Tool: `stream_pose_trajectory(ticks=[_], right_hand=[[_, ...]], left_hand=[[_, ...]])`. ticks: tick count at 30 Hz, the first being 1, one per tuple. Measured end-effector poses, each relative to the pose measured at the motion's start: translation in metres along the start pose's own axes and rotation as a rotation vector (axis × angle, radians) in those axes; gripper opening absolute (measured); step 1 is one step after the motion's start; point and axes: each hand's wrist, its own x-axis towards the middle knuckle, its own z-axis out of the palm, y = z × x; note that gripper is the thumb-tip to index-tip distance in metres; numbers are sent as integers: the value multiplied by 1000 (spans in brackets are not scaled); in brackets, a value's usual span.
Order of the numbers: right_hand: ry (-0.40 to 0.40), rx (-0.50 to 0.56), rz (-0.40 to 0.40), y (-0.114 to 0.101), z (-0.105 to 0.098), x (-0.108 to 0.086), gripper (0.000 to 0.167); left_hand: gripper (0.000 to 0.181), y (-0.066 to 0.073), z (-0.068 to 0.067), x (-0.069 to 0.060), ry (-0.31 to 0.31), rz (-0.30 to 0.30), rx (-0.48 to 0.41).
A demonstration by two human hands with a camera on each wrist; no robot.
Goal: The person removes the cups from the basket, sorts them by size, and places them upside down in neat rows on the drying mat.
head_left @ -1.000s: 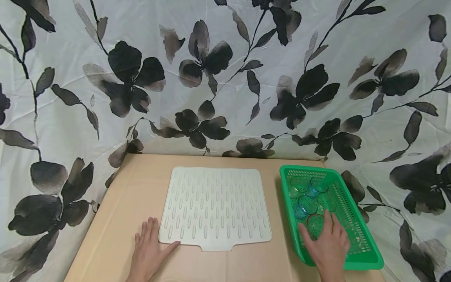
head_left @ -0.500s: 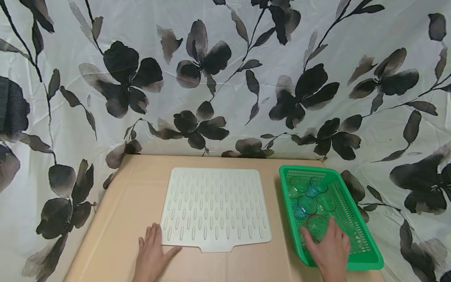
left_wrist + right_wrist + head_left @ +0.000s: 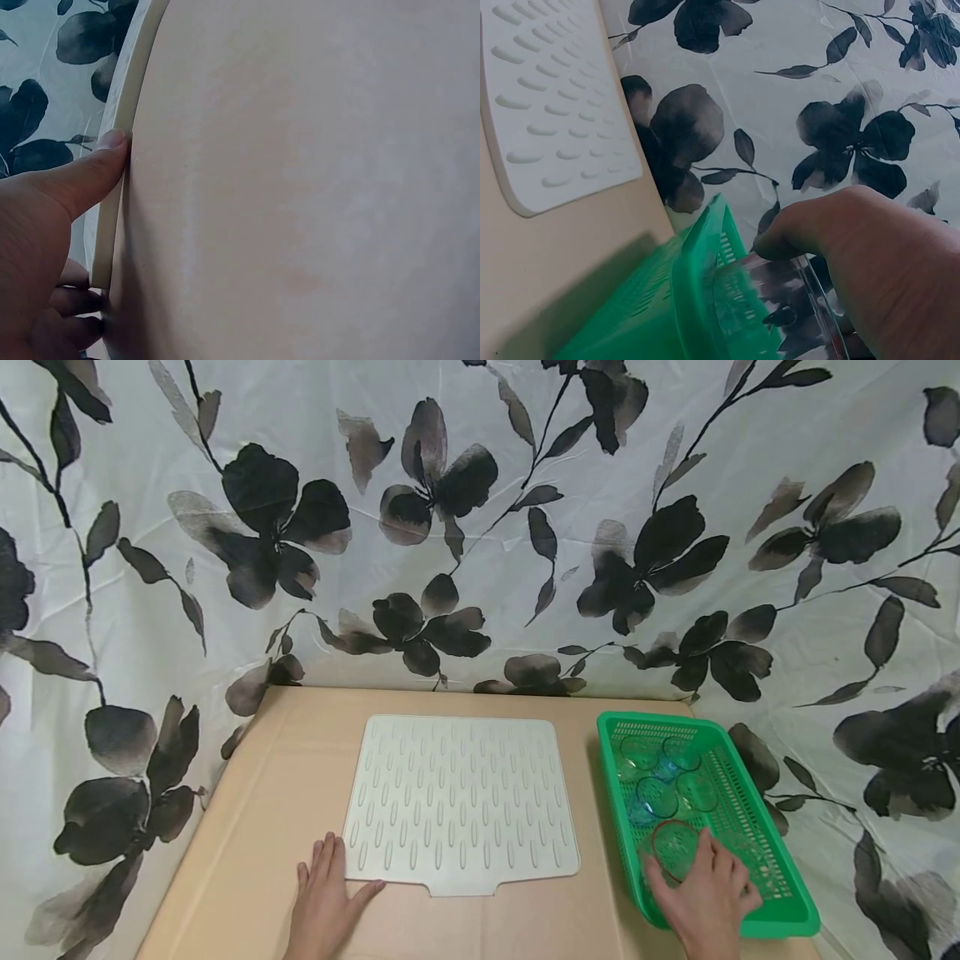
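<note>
A white drying board (image 3: 461,793) with raised oval ridges lies flat on the table. At its near left corner rests my left hand (image 3: 326,893), fingers straight along the left side and thumb against the front edge. In the left wrist view the thumb (image 3: 97,165) touches the board's edge. My right hand (image 3: 705,889) reaches into a green basket (image 3: 772,847) and grips a clear glass with a red rim (image 3: 675,852). The right wrist view shows this glass (image 3: 787,300) between thumb and fingers; the fingertips are mostly hidden.
Several other clear and bluish glasses (image 3: 656,797) stand in the far part of the basket. A floral cloth (image 3: 525,527) hangs behind the table (image 3: 262,810) and along its sides. The basket stands at the table's right edge.
My right hand has closed around the red-rimmed glass, its fingers shifting along the glass's right side. My left hand slid slightly nearer the front and stays at the board's corner.
</note>
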Motion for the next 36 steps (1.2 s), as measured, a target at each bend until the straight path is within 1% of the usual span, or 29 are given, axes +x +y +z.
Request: stream_pose_trajectory(ticks=[6, 9, 12, 15, 19, 23, 27, 32, 36], right_hand=[[39, 34, -8, -3, -1, -1, 99], [47, 47, 0, -6, -4, -4, 99], [62, 87, 17, -9, -8, -8, 96], [100, 134, 13, -12, -12, -11, 94], [185, 214, -45, -17, -18, -14, 93], [234, 304, -77, -23, -24, -13, 95], [304, 373, -124, -29, -28, -11, 93], [408, 434, -225, -36, -35, -8, 91], [466, 448, -260, -44, -40, -8, 92]], left_hand=[[113, 1, -2, -3, -15, -12, 1], [108, -1, -5, -5, -15, 1, 7], [102, -4, -7, -7, -7, 16, 18], [99, -6, -9, -8, -14, 16, 19], [98, -8, -12, -11, -17, 18, 14], [98, -9, -13, -12, -6, 25, 12], [98, -9, -13, -12, -4, 19, 7], [96, -8, -14, -12, 3, 27, 0], [96, -8, -14, -13, 2, 27, 0]])
